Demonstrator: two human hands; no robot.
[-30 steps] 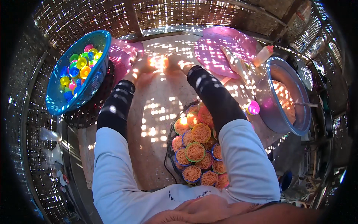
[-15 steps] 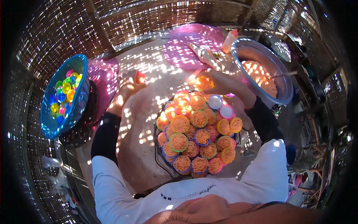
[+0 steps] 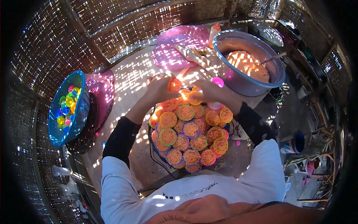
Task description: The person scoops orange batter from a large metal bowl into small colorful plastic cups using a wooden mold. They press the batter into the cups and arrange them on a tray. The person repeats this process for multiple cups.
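Left grip [image 3: 158,91] pinched an orange-filled cup [image 3: 174,84] at the far edge of the heap [image 3: 191,129]; right grip [image 3: 213,91] touched a yellow-rimmed cup [image 3: 194,98] there, I couldn't tell if pinched. Cups seemed light, filling fragile: sides were the hold.

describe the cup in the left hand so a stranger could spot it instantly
Find the big heap of orange-filled cups mid-picture. At its far edge is the left hand. The cup held there looks redder than the heap's nearest cups.
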